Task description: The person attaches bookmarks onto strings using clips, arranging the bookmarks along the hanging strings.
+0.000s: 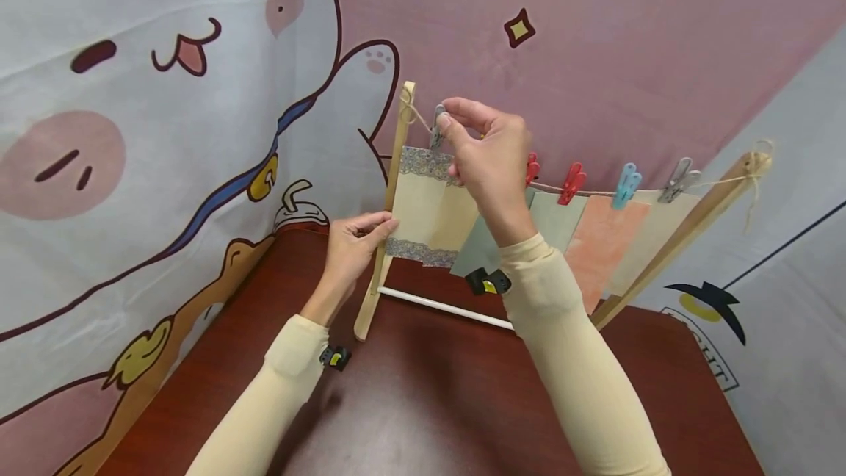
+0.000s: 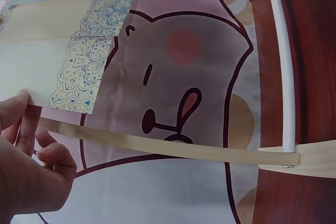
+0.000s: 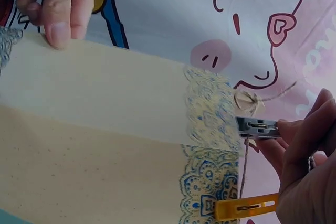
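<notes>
In the head view my right hand (image 1: pixel 494 164) pinches a grey clothespin (image 1: pixel 437 129) between thumb and fingers, at the twine (image 1: pixel 418 116) near the left post. The right wrist view shows this clothespin (image 3: pixel 257 128) at the patterned top edge of a cream paper sheet (image 3: pixel 110 80). My left hand (image 1: pixel 352 247) pinches the side edge of that sheet (image 1: pixel 414 203) beside the wooden post (image 1: pixel 399 142). Blue lace-like bands run along its top and bottom. A darker cream sheet (image 3: pixel 94 166) hangs alongside, with a yellow clothespin (image 3: pixel 244 208) on its patterned band.
Farther right along the twine hang green paper (image 1: pixel 558 220) and orange paper (image 1: pixel 611 230), with red (image 1: pixel 572 184), blue (image 1: pixel 626 186) and grey (image 1: pixel 678 181) clothespins. A white rod (image 1: pixel 449 305) joins the wooden stand low down. The stand is on a dark red table (image 1: pixel 410 388).
</notes>
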`<state>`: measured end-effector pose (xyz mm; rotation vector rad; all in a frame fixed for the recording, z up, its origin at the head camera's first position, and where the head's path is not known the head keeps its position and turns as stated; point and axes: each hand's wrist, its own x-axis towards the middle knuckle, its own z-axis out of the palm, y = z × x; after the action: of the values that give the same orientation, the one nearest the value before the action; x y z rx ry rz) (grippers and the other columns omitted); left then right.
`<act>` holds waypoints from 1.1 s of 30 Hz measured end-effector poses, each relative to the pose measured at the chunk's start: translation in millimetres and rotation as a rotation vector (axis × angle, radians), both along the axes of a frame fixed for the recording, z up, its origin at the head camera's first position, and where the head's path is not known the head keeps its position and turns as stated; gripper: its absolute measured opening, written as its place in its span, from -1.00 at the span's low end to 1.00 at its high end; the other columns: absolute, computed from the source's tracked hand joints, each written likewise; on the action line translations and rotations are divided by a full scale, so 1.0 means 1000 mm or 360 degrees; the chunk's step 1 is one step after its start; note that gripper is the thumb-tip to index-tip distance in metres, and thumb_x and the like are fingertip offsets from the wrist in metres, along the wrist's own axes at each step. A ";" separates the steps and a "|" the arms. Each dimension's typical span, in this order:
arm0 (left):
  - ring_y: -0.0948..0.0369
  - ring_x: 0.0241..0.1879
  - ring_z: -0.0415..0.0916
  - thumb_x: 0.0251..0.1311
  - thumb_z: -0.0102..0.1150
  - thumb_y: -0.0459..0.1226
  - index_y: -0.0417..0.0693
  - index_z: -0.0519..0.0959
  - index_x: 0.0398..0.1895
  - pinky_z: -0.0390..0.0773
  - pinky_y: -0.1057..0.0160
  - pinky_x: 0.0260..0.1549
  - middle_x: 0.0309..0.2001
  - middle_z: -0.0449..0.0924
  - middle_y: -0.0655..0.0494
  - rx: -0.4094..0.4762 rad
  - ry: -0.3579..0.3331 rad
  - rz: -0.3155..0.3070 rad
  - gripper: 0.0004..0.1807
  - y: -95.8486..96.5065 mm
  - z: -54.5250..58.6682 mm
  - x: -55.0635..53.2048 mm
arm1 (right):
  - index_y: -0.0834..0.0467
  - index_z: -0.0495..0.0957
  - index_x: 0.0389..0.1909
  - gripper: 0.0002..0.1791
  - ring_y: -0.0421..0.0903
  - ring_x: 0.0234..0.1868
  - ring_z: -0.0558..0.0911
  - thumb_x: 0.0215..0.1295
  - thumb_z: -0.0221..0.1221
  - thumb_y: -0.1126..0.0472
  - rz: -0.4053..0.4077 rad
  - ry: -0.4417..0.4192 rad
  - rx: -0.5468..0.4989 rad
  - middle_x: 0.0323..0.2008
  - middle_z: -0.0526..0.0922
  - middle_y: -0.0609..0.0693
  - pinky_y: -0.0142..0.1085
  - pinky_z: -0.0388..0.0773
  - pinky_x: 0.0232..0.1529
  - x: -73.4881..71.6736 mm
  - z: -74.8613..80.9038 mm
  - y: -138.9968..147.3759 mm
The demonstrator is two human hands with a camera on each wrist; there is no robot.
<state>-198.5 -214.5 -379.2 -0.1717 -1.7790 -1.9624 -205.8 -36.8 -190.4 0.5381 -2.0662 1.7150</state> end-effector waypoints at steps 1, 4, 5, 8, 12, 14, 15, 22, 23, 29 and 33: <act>0.27 -0.26 0.63 0.32 0.53 -0.39 -0.31 0.84 -0.09 0.56 0.39 -0.31 -0.11 0.83 -0.07 -0.0004 0.0007 -0.0005 -0.83 0.001 0.001 0.000 | 0.18 0.82 0.09 -0.77 -0.18 -0.76 0.54 0.49 0.40 0.26 -0.0002 0.0009 0.0013 -0.07 0.84 0.00 -0.40 0.50 -0.69 0.000 0.000 0.000; 0.27 -0.27 0.62 0.33 0.54 -0.36 -0.30 0.85 -0.08 0.56 0.38 -0.33 -0.15 0.83 -0.01 -0.0026 0.0033 -0.0021 -0.82 0.002 0.004 0.000 | 0.16 0.83 0.09 -0.77 -0.18 -0.75 0.55 0.49 0.41 0.23 -0.0027 0.0013 0.0024 -0.08 0.84 -0.01 -0.40 0.51 -0.68 0.001 0.001 0.001; 0.28 -0.28 0.61 0.33 0.54 -0.36 -0.31 0.84 -0.09 0.55 0.39 -0.34 -0.16 0.83 0.01 -0.0028 0.0039 -0.0026 -0.82 0.002 0.005 0.000 | 0.16 0.83 0.09 -0.77 -0.18 -0.76 0.55 0.49 0.41 0.23 -0.0040 0.0020 0.0007 -0.09 0.84 0.00 -0.40 0.50 -0.69 0.001 0.001 0.002; 0.29 -0.32 0.57 0.32 0.54 -0.36 -0.31 0.85 -0.11 0.52 0.40 -0.39 -0.20 0.82 0.04 -0.0015 0.0038 -0.0025 -0.83 0.002 0.006 -0.001 | 0.15 0.84 0.06 -0.79 -0.19 -0.77 0.53 0.48 0.42 0.24 -0.0069 0.0054 -0.0036 -0.10 0.85 0.02 -0.41 0.48 -0.70 0.002 0.003 0.004; 0.30 -0.34 0.57 0.32 0.54 -0.39 -0.32 0.84 -0.11 0.52 0.41 -0.42 -0.22 0.81 0.04 0.0012 0.0029 0.0000 -0.84 0.002 0.004 0.000 | 0.16 0.84 0.06 -0.78 -0.15 -0.77 0.55 0.48 0.42 0.24 -0.0054 0.0097 -0.0009 -0.13 0.85 0.02 -0.40 0.50 -0.69 0.003 0.000 0.002; 0.30 -0.33 0.58 0.32 0.54 -0.39 -0.33 0.84 -0.10 0.52 0.41 -0.42 -0.22 0.82 0.02 0.0015 0.0041 -0.0001 -0.83 0.003 0.004 0.000 | 0.15 0.84 0.07 -0.78 -0.13 -0.76 0.56 0.48 0.42 0.23 -0.0053 0.0109 0.0025 -0.13 0.85 0.00 -0.39 0.51 -0.67 0.003 -0.002 0.001; 0.30 -0.33 0.58 0.32 0.54 -0.39 -0.33 0.84 -0.09 0.53 0.41 -0.41 -0.22 0.82 0.01 0.0016 0.0050 -0.0006 -0.82 0.003 0.005 -0.001 | 0.15 0.84 0.07 -0.78 -0.13 -0.76 0.56 0.48 0.42 0.23 -0.0052 0.0108 0.0026 -0.12 0.85 -0.01 -0.39 0.52 -0.67 0.003 -0.002 0.001; 0.31 -0.36 0.55 0.34 0.53 -0.38 -0.34 0.83 -0.09 0.52 0.39 -0.42 -0.25 0.81 0.05 0.0030 0.0064 -0.0107 -0.82 0.019 0.007 -0.008 | 0.15 0.81 0.14 -0.72 -0.15 -0.75 0.57 0.49 0.42 0.20 -0.0164 0.0075 0.0141 -0.03 0.85 -0.03 -0.39 0.52 -0.67 0.004 -0.005 0.018; 0.30 -0.36 0.55 0.34 0.53 -0.38 -0.33 0.84 -0.10 0.51 0.39 -0.43 -0.26 0.81 0.06 0.0023 0.0052 -0.0108 -0.83 0.021 0.005 -0.008 | 0.15 0.80 0.16 -0.70 -0.15 -0.75 0.58 0.49 0.42 0.19 -0.0176 0.0068 0.0174 -0.02 0.84 -0.03 -0.38 0.53 -0.66 0.005 -0.007 0.020; 0.29 -0.39 0.53 0.34 0.52 -0.39 -0.30 0.84 -0.10 0.46 0.41 -0.43 -0.33 0.77 0.03 -0.0005 0.0034 -0.0110 -0.85 0.027 -0.005 -0.009 | 0.15 0.73 0.28 -0.62 -0.13 -0.70 0.63 0.50 0.41 0.19 -0.0193 0.0124 0.0306 0.09 0.82 -0.01 -0.35 0.60 -0.61 0.013 -0.016 0.033; 0.20 -0.37 0.51 0.35 0.51 -0.39 -0.27 0.84 -0.10 0.41 0.40 -0.43 -0.33 0.74 -0.08 -0.0068 0.0083 -0.0038 -0.87 0.020 -0.010 -0.006 | 0.14 0.67 0.37 -0.56 -0.04 -0.62 0.72 0.52 0.38 0.23 -0.0157 0.0312 0.0300 0.05 0.83 0.00 -0.35 0.57 -0.63 0.023 -0.031 0.036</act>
<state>-204.3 -194.3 -389.4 -0.2570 -1.7940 -1.9200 -182.6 -1.1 -221.0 0.6237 -2.0864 1.3633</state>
